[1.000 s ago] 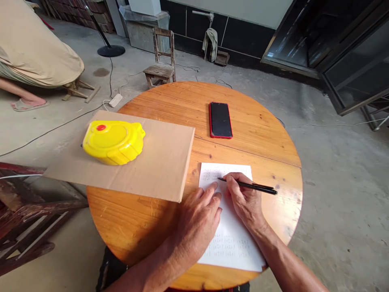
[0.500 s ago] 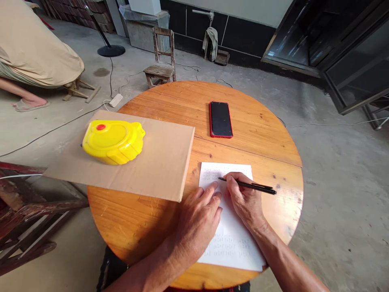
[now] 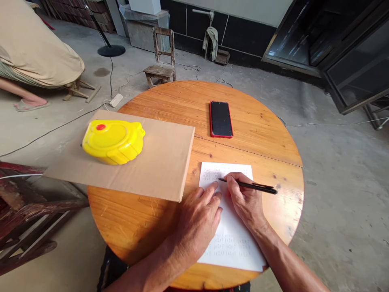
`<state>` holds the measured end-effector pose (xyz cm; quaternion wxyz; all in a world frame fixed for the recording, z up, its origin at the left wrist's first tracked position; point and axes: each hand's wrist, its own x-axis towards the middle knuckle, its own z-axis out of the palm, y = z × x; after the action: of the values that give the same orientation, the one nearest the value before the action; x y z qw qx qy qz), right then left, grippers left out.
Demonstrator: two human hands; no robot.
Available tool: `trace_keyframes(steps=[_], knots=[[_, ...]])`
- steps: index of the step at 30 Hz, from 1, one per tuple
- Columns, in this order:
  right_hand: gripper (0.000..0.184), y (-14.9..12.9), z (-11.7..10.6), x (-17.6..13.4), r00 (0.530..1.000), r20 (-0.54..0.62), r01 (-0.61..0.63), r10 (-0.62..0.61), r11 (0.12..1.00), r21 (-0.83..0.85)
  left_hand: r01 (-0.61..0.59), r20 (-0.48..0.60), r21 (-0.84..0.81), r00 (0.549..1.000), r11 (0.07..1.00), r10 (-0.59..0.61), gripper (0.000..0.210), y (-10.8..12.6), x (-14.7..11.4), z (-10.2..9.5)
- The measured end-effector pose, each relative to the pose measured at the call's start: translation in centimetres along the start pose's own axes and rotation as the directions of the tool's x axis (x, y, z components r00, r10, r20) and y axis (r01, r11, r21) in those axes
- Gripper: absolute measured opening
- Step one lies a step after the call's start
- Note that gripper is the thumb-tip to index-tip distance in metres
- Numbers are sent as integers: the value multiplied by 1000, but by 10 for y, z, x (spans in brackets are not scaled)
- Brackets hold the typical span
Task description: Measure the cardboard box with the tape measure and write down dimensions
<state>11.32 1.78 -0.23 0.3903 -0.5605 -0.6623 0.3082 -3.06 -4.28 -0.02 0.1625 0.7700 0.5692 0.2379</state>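
Observation:
A white sheet of paper (image 3: pixel 229 219) with rows of small handwritten marks near its top and bottom lies on the round wooden table (image 3: pixel 130 219). My right hand (image 3: pixel 246 198) rests on it, fingers closed around a black pen (image 3: pixel 255 186) whose tip meets the paper by the upper rows. Flat across the paper's left edge lies my left hand (image 3: pixel 202 213), palm down, with its fingers stretched out and slightly apart. It holds nothing, and its fingertips are just left of the pen tip.
A flat cardboard piece (image 3: pixel 161 162) overhangs the table's left edge, bearing a yellow tape-measure-shaped case (image 3: pixel 114 142) with a red button. Beyond the paper lies a red-cased phone (image 3: pixel 221 119). A small wooden chair (image 3: pixel 161 69) stands behind the table; a person's sandalled foot (image 3: pixel 32 102) shows at left.
Almost nothing differs. The pen has shifted very slightly to the right in my right hand's grip; my left hand stays in place on the paper.

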Motion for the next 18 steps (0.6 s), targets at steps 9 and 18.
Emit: trace_keyframes(steps=[9, 18], knots=[[23, -1, -3, -1, 995, -28, -89, 97, 974, 208, 2, 8, -1, 1000, 1000, -2, 24, 1, 0, -1], [18, 3, -1, 7, 992, -113, -20, 57, 953, 301, 7, 13, -4, 1000, 1000, -7, 27, 1, 1, -2]])
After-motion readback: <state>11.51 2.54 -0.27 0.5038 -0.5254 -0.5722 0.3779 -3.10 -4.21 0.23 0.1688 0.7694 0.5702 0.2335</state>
